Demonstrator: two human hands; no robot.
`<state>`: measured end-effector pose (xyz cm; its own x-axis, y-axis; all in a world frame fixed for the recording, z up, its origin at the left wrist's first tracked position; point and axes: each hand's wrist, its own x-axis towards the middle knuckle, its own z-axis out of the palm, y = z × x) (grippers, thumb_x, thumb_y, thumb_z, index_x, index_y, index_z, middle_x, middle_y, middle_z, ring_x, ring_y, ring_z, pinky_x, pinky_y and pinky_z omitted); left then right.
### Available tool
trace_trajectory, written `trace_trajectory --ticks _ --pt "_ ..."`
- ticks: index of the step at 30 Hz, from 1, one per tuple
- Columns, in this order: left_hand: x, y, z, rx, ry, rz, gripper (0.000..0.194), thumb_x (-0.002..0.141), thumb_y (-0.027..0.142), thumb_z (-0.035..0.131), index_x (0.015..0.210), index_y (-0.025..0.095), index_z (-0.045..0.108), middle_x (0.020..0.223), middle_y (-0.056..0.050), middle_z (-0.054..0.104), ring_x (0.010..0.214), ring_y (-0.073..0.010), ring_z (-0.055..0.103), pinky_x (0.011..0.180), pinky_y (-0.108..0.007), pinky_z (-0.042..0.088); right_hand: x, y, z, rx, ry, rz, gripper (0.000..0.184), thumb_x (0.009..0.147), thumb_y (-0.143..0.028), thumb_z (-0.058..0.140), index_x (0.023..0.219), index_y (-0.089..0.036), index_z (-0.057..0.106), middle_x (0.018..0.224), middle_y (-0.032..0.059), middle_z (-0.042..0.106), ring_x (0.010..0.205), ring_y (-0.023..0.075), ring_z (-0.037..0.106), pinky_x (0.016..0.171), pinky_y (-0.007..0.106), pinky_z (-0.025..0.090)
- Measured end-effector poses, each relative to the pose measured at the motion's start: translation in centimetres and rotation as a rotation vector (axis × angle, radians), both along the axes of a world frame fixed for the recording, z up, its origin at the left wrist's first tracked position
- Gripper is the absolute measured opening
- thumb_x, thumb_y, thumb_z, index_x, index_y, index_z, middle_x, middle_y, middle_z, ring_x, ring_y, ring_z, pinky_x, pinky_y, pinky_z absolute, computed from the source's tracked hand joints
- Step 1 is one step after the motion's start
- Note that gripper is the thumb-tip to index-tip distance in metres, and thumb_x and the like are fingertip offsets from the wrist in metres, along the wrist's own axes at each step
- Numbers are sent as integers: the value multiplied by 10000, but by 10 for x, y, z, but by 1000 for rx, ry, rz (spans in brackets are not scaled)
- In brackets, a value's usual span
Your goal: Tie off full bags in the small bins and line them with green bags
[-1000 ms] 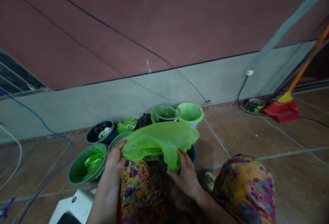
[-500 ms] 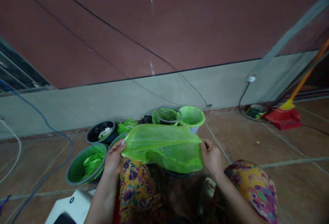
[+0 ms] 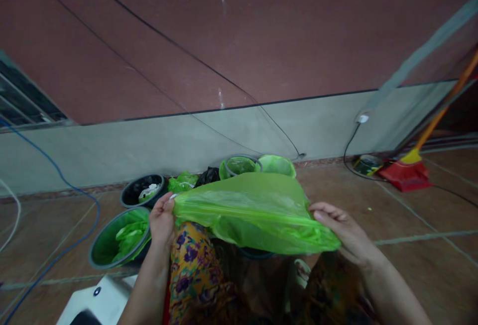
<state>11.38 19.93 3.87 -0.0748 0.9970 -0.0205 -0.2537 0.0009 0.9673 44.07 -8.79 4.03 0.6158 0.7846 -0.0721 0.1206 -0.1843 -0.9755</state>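
A thin, see-through green plastic bag (image 3: 246, 210) is stretched sideways in front of me, above my knees. My left hand (image 3: 163, 215) pinches its left end. At the right end, my right hand (image 3: 338, 225) is closed on the bag's edge, with a bunched corner sticking out below the fingers. Beneath the bag, part of a dark bin rim (image 3: 256, 254) shows between my legs; the rest of it is hidden. Left of my left hand stands a dark bin (image 3: 100, 238) with a green bag inside.
Along the wall are a dark bin (image 3: 127, 193) with waste, a green bundle (image 3: 182, 181), a black bag (image 3: 208, 175), a grey-rimmed bin (image 3: 242, 164) and a green-lined bin (image 3: 278, 165). A red dustpan (image 3: 406, 174) stands right. A blue hose (image 3: 97, 210) crosses the left floor.
My right hand has moved outward to the right, pulling the bag wider and tauter. My left hand stays near its place, still on the bag's left end.
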Motion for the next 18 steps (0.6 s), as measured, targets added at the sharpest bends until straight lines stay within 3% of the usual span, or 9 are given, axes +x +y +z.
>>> trace_trajectory --ticks 3,6,8,9,10,12,14,16,18 --pt "4 6 0 73 62 -10 449 551 377 806 935 169 700 716 28 671 587 -89 551 593 -212 432 16 2 -8 -160 -267 46 363 723 -552 679 850 -216 734 685 46 720 604 205 663 549 291 496" --pt "8 8 -1 57 141 -75 425 562 378 805 915 161 714 674 30 660 567 -94 530 570 -213 405 18 5 -12 -183 -586 -237 320 805 -490 602 906 -217 735 770 75 743 678 226 684 590 305 499" --pt "14 3 -1 21 155 -101 411 569 390 808 894 155 715 687 19 670 586 -108 546 587 -227 413 2 8 -5 -118 -766 -409 355 882 -473 513 978 -201 720 886 96 746 738 227 691 638 319 518" --pt "19 -2 1 4 155 -120 406 575 396 810 886 153 714 693 14 674 597 -114 554 598 -234 419 -12 10 0 -68 -821 -429 362 904 -466 495 1004 -193 711 942 105 737 773 226 690 667 327 529" --pt "25 -7 2 -8 151 -143 402 578 398 813 880 152 714 698 11 677 606 -116 559 610 -238 423 -29 14 7 6 -842 -381 352 911 -461 506 1025 -192 702 978 106 726 791 219 686 683 328 541" --pt "41 -22 7 -12 137 -220 401 587 393 820 891 154 716 712 9 683 624 -116 564 631 -240 432 -68 25 18 118 -869 -133 343 917 -407 537 1173 -208 648 1137 106 692 962 222 673 793 343 558" --pt "58 -38 14 15 128 -324 390 615 382 817 921 160 719 757 -1 700 665 -121 582 662 -240 446 -102 42 26 172 -972 14 485 877 -360 601 1332 -201 552 1303 123 624 1199 266 579 991 430 500" --pt "73 -53 22 65 133 -472 365 673 383 794 958 169 718 812 -15 713 716 -132 604 689 -245 459 -123 62 30 152 -1052 49 581 846 -275 622 1405 -189 488 1427 137 537 1318 296 480 1092 497 405" --pt "81 -65 31 128 156 -629 355 733 392 764 1011 178 713 838 -23 714 747 -140 618 705 -250 470 -129 81 32 94 -1084 60 561 838 -201 607 1390 -182 513 1391 144 571 1311 306 479 1104 522 364"
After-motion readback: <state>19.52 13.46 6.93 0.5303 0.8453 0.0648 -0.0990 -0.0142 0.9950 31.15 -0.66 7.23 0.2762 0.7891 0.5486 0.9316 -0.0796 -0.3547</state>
